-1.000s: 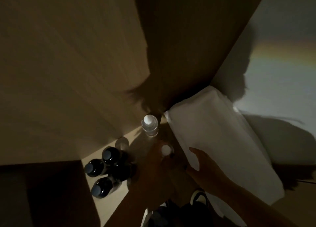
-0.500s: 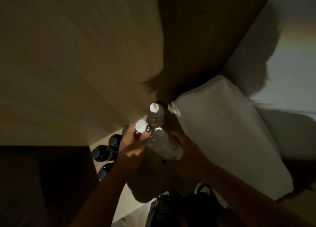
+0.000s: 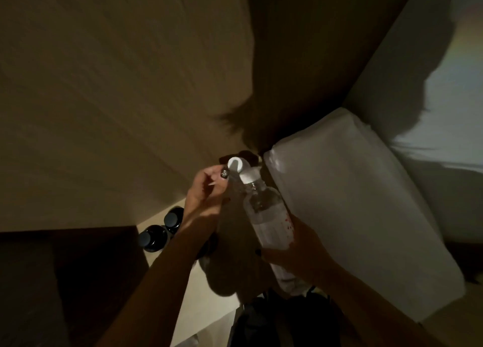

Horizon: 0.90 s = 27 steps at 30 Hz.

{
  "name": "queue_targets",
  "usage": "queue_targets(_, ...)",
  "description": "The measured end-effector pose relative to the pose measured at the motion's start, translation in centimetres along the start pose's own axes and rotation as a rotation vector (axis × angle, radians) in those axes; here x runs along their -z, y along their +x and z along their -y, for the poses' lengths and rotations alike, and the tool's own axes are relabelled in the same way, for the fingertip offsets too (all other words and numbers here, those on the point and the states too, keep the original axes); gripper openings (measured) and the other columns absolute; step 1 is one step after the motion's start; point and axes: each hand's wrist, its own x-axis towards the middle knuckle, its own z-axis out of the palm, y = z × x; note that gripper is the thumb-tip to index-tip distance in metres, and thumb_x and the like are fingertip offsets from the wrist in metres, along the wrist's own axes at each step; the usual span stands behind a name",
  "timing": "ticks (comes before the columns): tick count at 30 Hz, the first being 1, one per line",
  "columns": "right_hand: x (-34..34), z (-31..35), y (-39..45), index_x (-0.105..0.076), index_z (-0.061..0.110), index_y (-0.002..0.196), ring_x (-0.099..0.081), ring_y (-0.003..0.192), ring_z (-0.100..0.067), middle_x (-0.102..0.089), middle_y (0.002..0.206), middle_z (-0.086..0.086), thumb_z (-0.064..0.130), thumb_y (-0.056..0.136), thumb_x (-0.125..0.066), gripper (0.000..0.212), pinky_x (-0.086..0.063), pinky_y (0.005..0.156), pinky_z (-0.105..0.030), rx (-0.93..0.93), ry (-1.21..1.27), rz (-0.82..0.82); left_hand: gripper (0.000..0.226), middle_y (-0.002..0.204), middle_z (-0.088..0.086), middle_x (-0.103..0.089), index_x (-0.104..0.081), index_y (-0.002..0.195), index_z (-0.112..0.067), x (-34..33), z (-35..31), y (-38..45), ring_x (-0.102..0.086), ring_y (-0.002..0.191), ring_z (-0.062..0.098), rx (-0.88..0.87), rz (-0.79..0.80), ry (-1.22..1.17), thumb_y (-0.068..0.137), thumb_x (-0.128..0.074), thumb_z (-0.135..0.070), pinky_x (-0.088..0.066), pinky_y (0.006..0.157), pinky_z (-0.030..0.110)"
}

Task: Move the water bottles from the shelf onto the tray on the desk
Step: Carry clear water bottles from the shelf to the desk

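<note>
Two clear water bottles with white caps are close together in the dim shelf corner. My right hand (image 3: 298, 247) grips the lower body of one water bottle (image 3: 269, 216), which leans up and to the left. My left hand (image 3: 206, 195) pinches the neck of the second water bottle (image 3: 235, 165) just below its cap. Its body is mostly hidden behind my fingers and the first bottle. The two caps nearly touch. The pale shelf board (image 3: 193, 294) runs below my forearms.
Two dark-capped dark bottles (image 3: 154, 238) stand on the shelf left of my left wrist. A big white wrapped bundle (image 3: 352, 216) fills the shelf to the right. Wooden panels close in the left and back. A dark bag (image 3: 282, 320) sits below.
One bottle came off the shelf in my left hand and passed to my right hand. My left hand then moved up to the neck of the second bottle at the back.
</note>
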Motion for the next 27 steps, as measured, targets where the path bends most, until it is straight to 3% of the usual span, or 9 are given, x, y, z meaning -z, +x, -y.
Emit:
queue_targets(3,0.4,-0.4,-0.2,-0.045,0.032,0.104,-0.056,0.082,0.003,-0.058,0.093,0.015,0.029,0.065,-0.084,0.055,-0.045,0.061,-0.010,-0.067,0.123,-0.032,0.031,0.107,-0.003,-0.057,-0.053,0.105,-0.016,-1.7,1.5,2.5,-0.058,0.093,0.013,0.003,-0.139,0.113,0.083,-0.064,0.003,-0.048,0.070,0.015)
queue_targets(6,0.6,-0.7,0.1,-0.048,0.033,0.105,-0.057,0.083,0.003,-0.060,0.093,0.015,0.026,0.065,-0.084,0.055,-0.046,0.058,-0.011,-0.083,0.191,-0.056,0.042,0.089,-0.012,-0.054,-0.052,0.104,-0.018,-3.6,2.8,4.0,-0.052,0.076,-0.003,-0.105,-0.225,0.322,0.074,-0.075,0.001,-0.040,0.061,0.001)
queue_targets(10,1.0,-1.2,0.9,-0.047,0.034,0.106,-0.057,0.083,0.004,-0.059,0.093,0.017,0.029,0.063,-0.085,0.058,-0.045,0.061,-0.012,-0.104,0.226,-0.103,0.038,0.093,-0.002,-0.063,-0.064,0.097,-0.010,-4.5,5.8,7.4,-0.057,0.078,0.007,-0.114,-0.258,0.540,0.064,-0.082,-0.010,-0.036,0.062,0.005)
queue_targets(13,1.2,-1.5,1.7,-0.049,0.031,0.110,-0.058,0.086,0.002,-0.060,0.096,0.015,0.033,0.061,-0.085,0.060,-0.045,0.064,-0.012,-0.128,0.239,-0.119,0.043,0.103,-0.001,-0.061,-0.059,0.110,-0.010,-4.8,6.6,8.3,-0.060,0.095,0.014,-0.007,-0.219,0.514,0.071,-0.077,-0.015,-0.043,0.076,0.023)
queue_targets(17,1.5,-1.2,2.0,-0.055,0.024,0.110,-0.065,0.087,-0.006,-0.066,0.095,0.008,0.035,0.060,-0.086,0.060,-0.052,0.066,-0.019,-0.151,0.256,-0.107,0.057,0.111,-0.001,-0.054,-0.049,0.124,-0.007,-4.2,6.7,8.1,-0.049,0.100,0.009,-0.029,-0.217,0.451,0.075,-0.079,-0.012,-0.034,0.082,0.019)
queue_targets(20,1.5,-0.5,1.8,-0.053,0.024,0.109,-0.063,0.085,-0.004,-0.064,0.094,0.009,0.030,0.062,-0.085,0.057,-0.050,0.065,-0.019,-0.160,0.265,-0.125,0.051,0.112,0.006,-0.057,-0.050,0.122,-0.002,-3.4,6.5,7.3,-0.054,0.106,0.017,0.047,-0.163,0.453,0.078,-0.075,-0.009,-0.035,0.084,0.024)
queue_targets(23,1.7,0.6,1.3,-0.052,0.026,0.109,-0.062,0.086,-0.005,-0.063,0.095,0.010,0.028,0.064,-0.084,0.056,-0.051,0.067,-0.020,-0.159,0.246,-0.122,0.057,0.116,0.007,-0.058,-0.049,0.123,-0.002,-2.7,6.1,5.5,-0.055,0.110,0.022,0.032,-0.207,0.365,0.073,-0.078,-0.002,-0.040,0.088,0.029)
queue_targets(27,2.0,2.2,0.3,-0.054,0.025,0.114,-0.064,0.094,-0.012,-0.066,0.100,0.007,0.035,0.060,-0.085,0.064,-0.057,0.078,-0.033,-0.151,0.206,-0.144,0.049,0.090,-0.008,-0.049,-0.050,0.116,-0.004,-2.4,3.4,3.2,-0.053,0.098,0.021,0.045,-0.245,0.349,0.076,-0.077,-0.005,-0.038,0.079,0.028)
